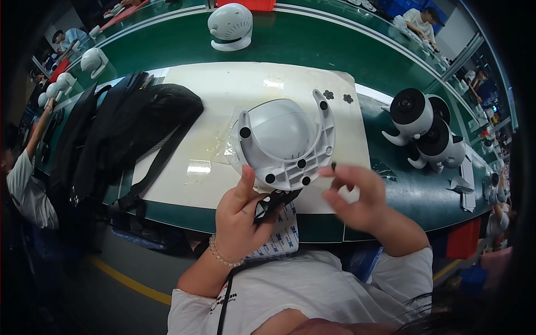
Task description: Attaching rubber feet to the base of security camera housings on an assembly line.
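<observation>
A white rounded device (282,128) lies bottom up on the pale board in front of me. Its U-shaped ribbed base (329,146) faces me, with several round black pads stuck along it. My left hand (239,219), a beaded bracelet at its wrist, is closed on a sheet of black stick-on pads (272,205), just below the base. White printed backing paper (283,237) hangs under that hand. Right of the base, my right hand (360,192) is slightly blurred; a small black pad (334,166) sits at its fingertips.
A black bag (151,114) with straps covers the left side. Several finished-looking white devices stand around: one at the far edge (230,27), a black-faced group (427,125) at right. Two dark flower-shaped pieces (338,96) lie on the board (192,89). Other people work nearby.
</observation>
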Demonstrator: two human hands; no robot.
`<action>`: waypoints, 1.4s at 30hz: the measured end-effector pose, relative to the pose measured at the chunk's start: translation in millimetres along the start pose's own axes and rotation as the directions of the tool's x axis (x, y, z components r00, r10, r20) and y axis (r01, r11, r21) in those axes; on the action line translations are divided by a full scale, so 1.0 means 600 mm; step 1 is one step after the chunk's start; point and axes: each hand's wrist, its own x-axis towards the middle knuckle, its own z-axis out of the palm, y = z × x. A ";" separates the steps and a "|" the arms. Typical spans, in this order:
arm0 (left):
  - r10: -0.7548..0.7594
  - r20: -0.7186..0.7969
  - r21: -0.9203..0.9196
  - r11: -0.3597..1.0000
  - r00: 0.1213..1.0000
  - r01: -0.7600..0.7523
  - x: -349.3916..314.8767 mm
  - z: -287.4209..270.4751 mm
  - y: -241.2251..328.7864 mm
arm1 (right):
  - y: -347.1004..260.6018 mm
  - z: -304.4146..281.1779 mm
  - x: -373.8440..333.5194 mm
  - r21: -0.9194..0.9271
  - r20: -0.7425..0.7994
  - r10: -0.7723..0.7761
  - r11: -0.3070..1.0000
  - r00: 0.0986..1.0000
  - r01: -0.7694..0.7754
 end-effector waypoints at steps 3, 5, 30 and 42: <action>-0.002 -0.004 -0.002 1.000 1.000 0.002 -0.003 -0.001 0.000 | 0.019 -0.029 0.014 -0.065 -0.070 0.341 0.936 0.937 -0.346; -0.014 0.001 0.027 1.000 1.000 0.014 -0.004 -0.002 0.001 | 0.029 -0.027 0.017 0.069 -0.057 0.450 0.892 0.891 -0.446; 0.049 -0.009 -0.069 0.996 0.999 -0.050 0.002 -0.003 -0.004 | 0.064 -0.025 0.070 0.615 0.493 0.597 0.275 0.633 -0.739; -0.299 0.084 -0.370 0.876 0.951 0.308 -0.021 -0.073 -0.025 | 0.377 -0.081 0.182 -0.807 -0.252 -0.187 0.583 0.949 -0.099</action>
